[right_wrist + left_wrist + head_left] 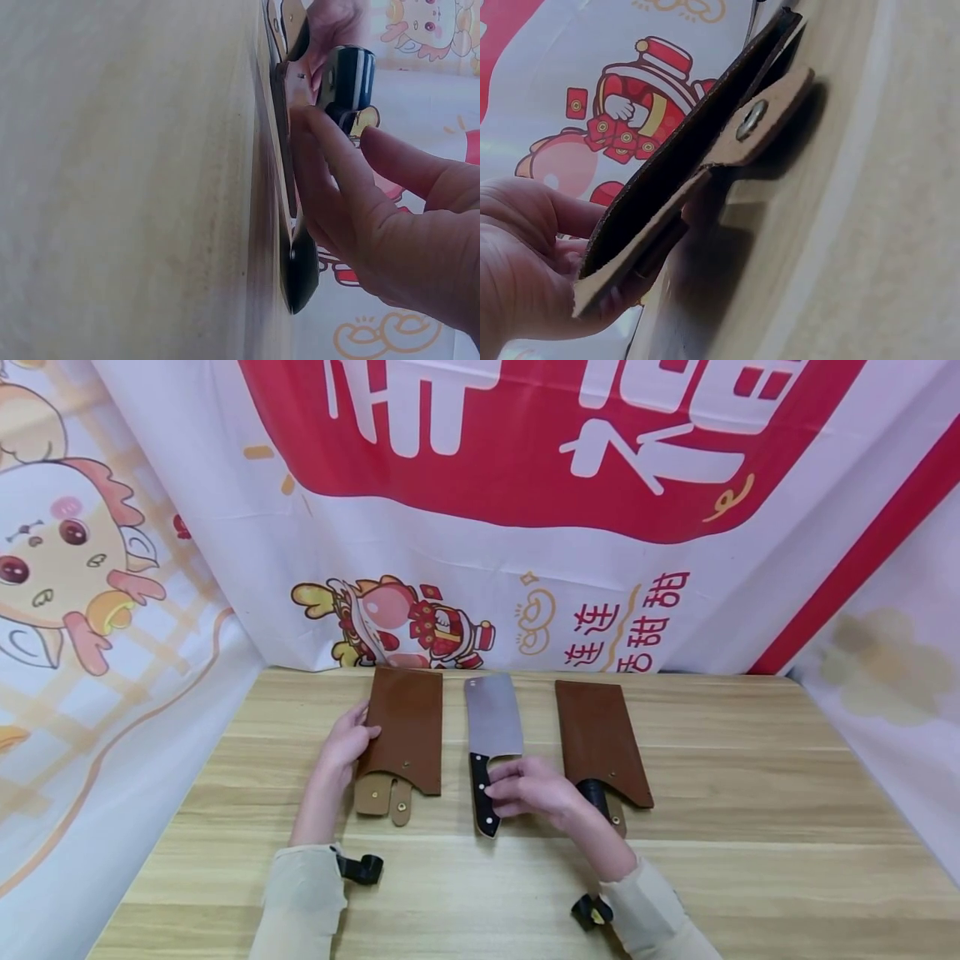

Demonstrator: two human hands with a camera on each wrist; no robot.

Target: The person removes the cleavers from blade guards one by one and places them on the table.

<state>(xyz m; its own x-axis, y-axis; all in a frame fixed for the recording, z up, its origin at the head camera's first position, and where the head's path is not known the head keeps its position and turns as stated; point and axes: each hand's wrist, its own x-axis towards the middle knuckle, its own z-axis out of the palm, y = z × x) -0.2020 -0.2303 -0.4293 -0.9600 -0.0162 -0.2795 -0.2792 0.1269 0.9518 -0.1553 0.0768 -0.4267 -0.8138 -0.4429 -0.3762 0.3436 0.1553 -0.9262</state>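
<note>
A cleaver [493, 714] with a broad grey blade and a black riveted handle points away from me at the middle of the table. My right hand [531, 789] holds that handle between thumb and fingers; in the right wrist view the handle's butt [351, 79] stands above the tabletop. To the left, my left hand [349, 739] grips the left edge of a brown leather sheath [405, 722]. Its tan snap strap [401, 803] hangs at the near end. In the left wrist view the sheath's mouth [656, 176] gapes, and some fingers are hidden behind it.
On the right lies another brown sheath [600, 735], with a black handle [592, 795] sticking out of its near end. The wooden table [712, 893] meets a printed cloth backdrop [480, 556] at the back. Black wrist mounts [362, 868] sit at both cuffs.
</note>
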